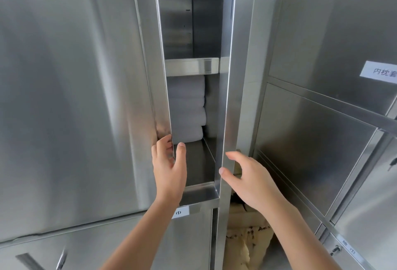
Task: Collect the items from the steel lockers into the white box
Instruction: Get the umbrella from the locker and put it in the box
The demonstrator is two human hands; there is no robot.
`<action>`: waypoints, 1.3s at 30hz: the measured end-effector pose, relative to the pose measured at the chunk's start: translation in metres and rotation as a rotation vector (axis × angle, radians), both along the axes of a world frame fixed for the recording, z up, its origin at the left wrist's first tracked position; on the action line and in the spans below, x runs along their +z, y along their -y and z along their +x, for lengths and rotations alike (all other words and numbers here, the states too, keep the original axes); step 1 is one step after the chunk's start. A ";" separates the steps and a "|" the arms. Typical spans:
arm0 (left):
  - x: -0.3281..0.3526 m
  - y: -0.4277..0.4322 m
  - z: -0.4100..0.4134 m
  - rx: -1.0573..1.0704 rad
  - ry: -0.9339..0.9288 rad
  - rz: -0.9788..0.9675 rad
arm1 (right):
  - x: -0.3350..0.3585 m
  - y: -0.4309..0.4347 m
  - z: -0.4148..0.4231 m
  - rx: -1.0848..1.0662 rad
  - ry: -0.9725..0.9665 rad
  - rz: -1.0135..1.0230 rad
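Soft light sheens off brushed steel lockers (64, 98) bearing white labels (380, 72).

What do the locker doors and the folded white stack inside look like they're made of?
The locker doors: apparently brushed stainless steel, grey with streaked reflections. The folded white stack: probably soft cloth, maybe towelling, matte with rounded folds; weave too blurred to tell.

- One view: a wide-angle camera worn on the person's head.
- It faces the steel lockers (322, 132) at close range; the open compartment (193, 22) fills 12 o'clock.
- Both forearms enter from 6 o'clock. The left hand (169, 168) holds the left door (75, 98) and the right hand (249, 179) holds the right door (242, 76), just below centre.
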State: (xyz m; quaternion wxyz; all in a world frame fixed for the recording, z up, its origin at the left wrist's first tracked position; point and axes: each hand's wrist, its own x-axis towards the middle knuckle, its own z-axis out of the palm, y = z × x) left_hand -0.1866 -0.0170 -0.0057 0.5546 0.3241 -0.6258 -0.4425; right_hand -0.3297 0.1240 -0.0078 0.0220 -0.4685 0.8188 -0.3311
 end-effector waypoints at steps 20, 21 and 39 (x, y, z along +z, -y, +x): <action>-0.006 -0.050 -0.046 -0.269 0.252 -0.154 | 0.001 -0.044 -0.039 -0.041 -0.020 -0.010; -0.009 -0.054 -0.044 -0.268 0.310 -0.225 | 0.001 -0.047 -0.041 -0.054 -0.023 -0.007; -0.002 -0.104 -0.133 -0.724 0.696 -0.820 | 0.019 -0.174 -0.047 -0.607 0.001 0.001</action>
